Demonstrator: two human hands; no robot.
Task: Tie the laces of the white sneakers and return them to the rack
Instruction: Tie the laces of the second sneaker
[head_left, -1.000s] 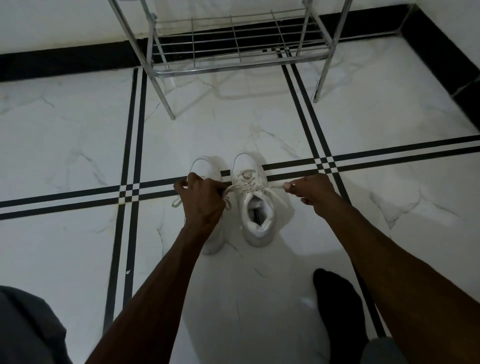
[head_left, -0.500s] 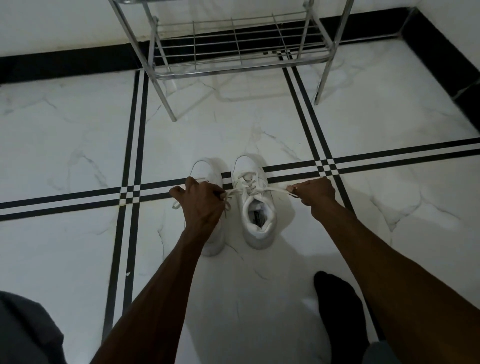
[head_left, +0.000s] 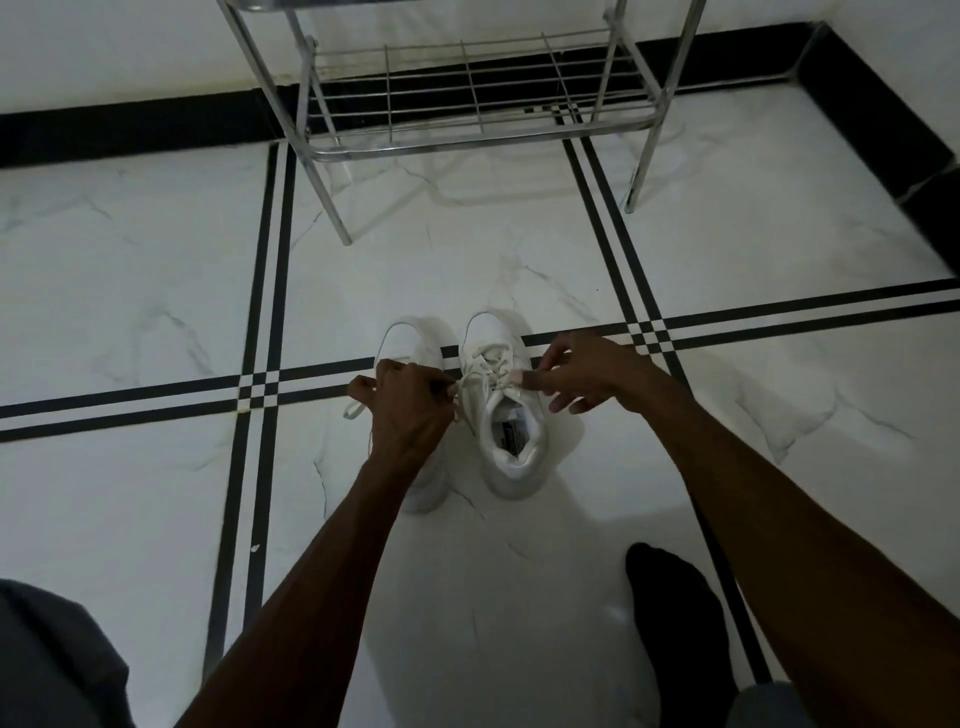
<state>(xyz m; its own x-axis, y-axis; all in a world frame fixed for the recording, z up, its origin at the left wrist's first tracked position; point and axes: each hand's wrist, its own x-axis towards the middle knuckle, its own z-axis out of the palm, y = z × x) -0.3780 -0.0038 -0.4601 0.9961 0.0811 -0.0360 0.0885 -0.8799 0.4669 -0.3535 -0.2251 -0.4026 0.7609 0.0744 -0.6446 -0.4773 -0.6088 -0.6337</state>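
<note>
1. The left hand (head_left: 410, 410) covers the middle of the left sneaker (head_left: 413, 343); only its toe and a part of its heel show.
2. Beyond both hands, the rack (head_left: 467, 93) is cut by the top edge.
3. The label inside the right sneaker (head_left: 506, 415), just beside the right hand (head_left: 587, 374), is too small to read.

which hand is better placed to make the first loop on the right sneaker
Probably the left hand: it already grips a lace pulled out from the right sneaker. The right hand is at the knot with its lower fingers spread, better placed to pin the crossing.
</note>
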